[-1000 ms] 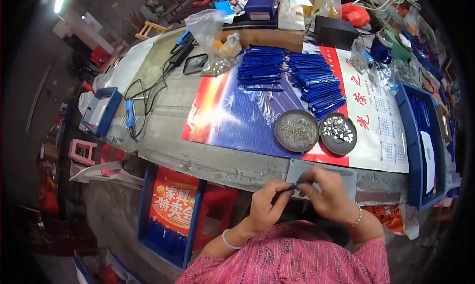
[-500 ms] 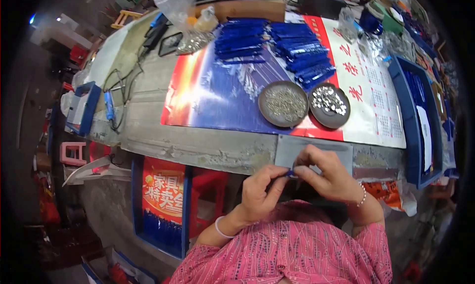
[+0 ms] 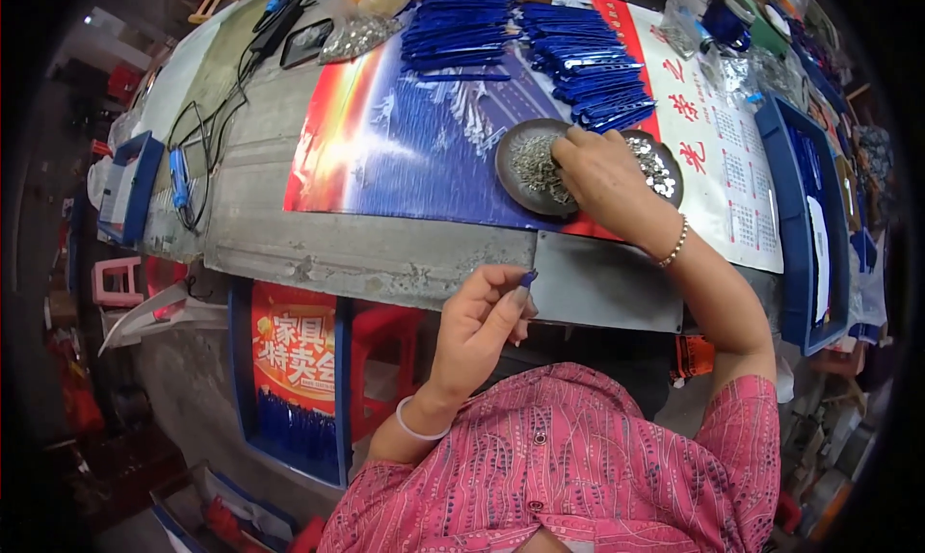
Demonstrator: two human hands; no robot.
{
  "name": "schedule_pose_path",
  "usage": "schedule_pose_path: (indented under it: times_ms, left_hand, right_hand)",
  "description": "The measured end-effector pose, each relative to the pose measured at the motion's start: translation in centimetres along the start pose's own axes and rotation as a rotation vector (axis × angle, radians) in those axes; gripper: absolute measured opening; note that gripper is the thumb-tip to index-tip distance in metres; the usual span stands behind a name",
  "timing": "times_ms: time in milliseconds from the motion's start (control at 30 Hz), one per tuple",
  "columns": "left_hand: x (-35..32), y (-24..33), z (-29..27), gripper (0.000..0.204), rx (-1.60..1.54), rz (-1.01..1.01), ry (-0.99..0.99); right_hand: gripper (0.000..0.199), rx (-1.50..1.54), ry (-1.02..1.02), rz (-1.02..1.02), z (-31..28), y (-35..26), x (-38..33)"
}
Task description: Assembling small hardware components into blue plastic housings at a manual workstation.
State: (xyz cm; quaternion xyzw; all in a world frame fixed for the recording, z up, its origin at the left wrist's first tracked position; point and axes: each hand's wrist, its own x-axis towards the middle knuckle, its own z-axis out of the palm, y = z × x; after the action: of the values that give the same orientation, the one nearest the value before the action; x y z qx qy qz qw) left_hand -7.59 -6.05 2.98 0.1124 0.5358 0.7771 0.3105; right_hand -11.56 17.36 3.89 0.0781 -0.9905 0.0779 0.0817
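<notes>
My left hand [image 3: 482, 322] is held in front of the table's near edge, thumb and fingers closed on a small dark-blue piece [image 3: 528, 277]. Out over the table reaches my right hand [image 3: 605, 179], its fingers bunched together in a round dark dish [image 3: 511, 189] of small silver metal parts [image 3: 538, 165]. Its fingertips are hidden, so what they pinch does not show. Partly behind that hand stands a second dark dish [image 3: 673, 168], holding flat shiny silver pieces [image 3: 655, 164]. Two piles of long glossy blue strips [image 3: 458, 35] lie farther back.
A printed poster sheet [image 3: 337, 158] covers much of the table. Blue trays stand at the right [image 3: 779, 216] and left [image 3: 146, 182]; another blue tray [image 3: 342, 399] sits low, beside a red stool [image 3: 409, 327]. A cable and blue tool [image 3: 179, 177] lie at the left.
My right hand has left my left hand and moved forward into the dish of small metal parts. My left hand has lowered slightly to the left, with the blue piece still in it.
</notes>
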Motion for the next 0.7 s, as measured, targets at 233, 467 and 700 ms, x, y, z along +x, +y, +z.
schedule_pose_path:
  times_ms: [233, 467, 700]
  left_hand:
    - [0.4, -0.2, -1.1, 0.018, -0.109, -0.047, 0.009]
    - [0.6, -0.1, -0.9, 0.017, -0.066, -0.024, 0.005]
    - [0.2, -0.2, -0.2, 0.016, 0.056, -0.004, -0.009]
  right_hand:
    - [0.012, 0.218, 0.052, -0.010, 0.5, 0.7, 1.5]
    - [0.017, 0.559, 0.097, 0.118, -1.0, 0.6, 1.7]
    - [0.016, 0.892, 0.073, 0.274, -0.4, 1.7, 2.1]
